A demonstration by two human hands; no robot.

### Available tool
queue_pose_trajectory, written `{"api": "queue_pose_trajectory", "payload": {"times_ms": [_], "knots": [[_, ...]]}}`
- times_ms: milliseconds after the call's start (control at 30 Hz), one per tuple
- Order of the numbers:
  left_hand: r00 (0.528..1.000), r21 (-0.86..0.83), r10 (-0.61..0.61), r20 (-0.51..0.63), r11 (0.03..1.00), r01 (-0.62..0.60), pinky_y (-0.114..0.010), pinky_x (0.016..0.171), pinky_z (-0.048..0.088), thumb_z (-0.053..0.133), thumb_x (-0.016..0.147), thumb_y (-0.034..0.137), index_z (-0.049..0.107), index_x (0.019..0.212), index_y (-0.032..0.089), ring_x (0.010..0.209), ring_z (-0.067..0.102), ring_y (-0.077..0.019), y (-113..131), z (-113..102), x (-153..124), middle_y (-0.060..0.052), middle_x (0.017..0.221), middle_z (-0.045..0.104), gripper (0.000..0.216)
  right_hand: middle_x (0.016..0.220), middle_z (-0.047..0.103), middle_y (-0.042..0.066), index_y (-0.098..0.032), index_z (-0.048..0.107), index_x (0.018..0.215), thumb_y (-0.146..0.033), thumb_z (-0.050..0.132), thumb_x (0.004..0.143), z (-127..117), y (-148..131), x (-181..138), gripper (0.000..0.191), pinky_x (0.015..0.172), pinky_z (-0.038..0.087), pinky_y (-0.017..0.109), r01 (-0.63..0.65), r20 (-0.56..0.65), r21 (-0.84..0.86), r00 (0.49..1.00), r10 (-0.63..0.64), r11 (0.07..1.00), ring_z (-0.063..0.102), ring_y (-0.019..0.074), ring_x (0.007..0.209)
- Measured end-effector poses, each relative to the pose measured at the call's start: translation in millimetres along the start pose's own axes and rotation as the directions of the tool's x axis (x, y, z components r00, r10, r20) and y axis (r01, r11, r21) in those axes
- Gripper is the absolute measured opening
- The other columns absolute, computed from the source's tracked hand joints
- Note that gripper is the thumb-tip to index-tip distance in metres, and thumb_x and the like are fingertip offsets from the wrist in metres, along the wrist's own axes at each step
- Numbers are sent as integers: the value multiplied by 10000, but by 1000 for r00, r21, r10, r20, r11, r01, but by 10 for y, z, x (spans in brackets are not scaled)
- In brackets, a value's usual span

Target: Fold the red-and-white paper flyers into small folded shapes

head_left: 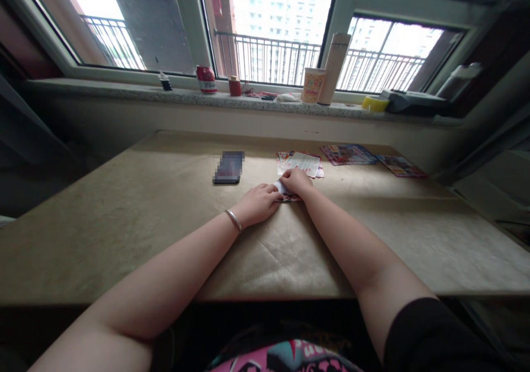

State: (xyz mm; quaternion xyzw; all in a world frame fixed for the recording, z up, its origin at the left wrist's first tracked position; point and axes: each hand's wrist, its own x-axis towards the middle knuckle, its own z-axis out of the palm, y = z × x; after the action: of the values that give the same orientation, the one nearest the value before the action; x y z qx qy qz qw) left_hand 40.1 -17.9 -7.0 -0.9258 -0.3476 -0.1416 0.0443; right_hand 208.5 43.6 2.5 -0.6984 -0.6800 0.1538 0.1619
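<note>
My left hand and my right hand meet at the middle of the table, which is covered in brown paper. Both press and pinch a small folded piece of printed paper that lies flat between them; most of it is hidden under the fingers. A metal bangle is on my left wrist. Just beyond my right hand lies a stack of printed leaflets.
A dark phone lies left of the leaflets. More printed sheets and another lie to the far right. The window sill carries a red can, a patterned cup, a tall flask and yellow tape.
</note>
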Motion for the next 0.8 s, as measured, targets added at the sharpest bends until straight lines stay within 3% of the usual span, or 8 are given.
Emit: {"api": "queue_pose_trajectory", "payload": {"times_ms": [233, 533, 700, 800], "knots": [[994, 34, 57, 91, 998, -60, -376, 905, 468, 475, 918, 283, 625, 1150, 226, 1006, 595, -233, -23, -121, -18, -76, 1078, 642, 282, 940, 747, 29, -265, 738, 905, -370, 562, 820, 6, -2, -11, 221, 689, 445, 252, 7, -11, -8, 1000, -7, 1000, 664, 187, 875], [994, 30, 33, 108, 999, -37, -451, 1040, 356, 468, 932, 348, 618, 1180, 262, 1115, 567, -235, -19, -140, -77, -67, 1214, 616, 303, 961, 743, 37, -251, 739, 919, -360, 567, 842, -18, 5, -15, 218, 705, 444, 246, 33, -10, -9, 999, -33, 999, 657, 182, 891], [993, -22, 52, 103, 999, -50, -373, 1004, 413, 449, 939, 343, 615, 1178, 249, 1136, 557, -222, -49, -112, -73, -59, 1226, 608, 306, 1008, 729, 39, -238, 697, 1070, -398, 595, 847, -61, 114, -96, 293, 760, 444, 264, 216, -39, -31, 975, -217, 976, 641, 184, 891], [992, -41, 62, 114, 997, -58, -349, 1023, 415, 452, 937, 329, 609, 1187, 234, 1152, 550, -212, -57, -114, -69, -64, 1223, 606, 310, 1041, 715, 54, -221, 714, 1004, -307, 616, 834, -78, 232, -238, 214, 881, 418, 309, 420, -100, -141, 895, -435, 896, 602, 206, 981]]}}
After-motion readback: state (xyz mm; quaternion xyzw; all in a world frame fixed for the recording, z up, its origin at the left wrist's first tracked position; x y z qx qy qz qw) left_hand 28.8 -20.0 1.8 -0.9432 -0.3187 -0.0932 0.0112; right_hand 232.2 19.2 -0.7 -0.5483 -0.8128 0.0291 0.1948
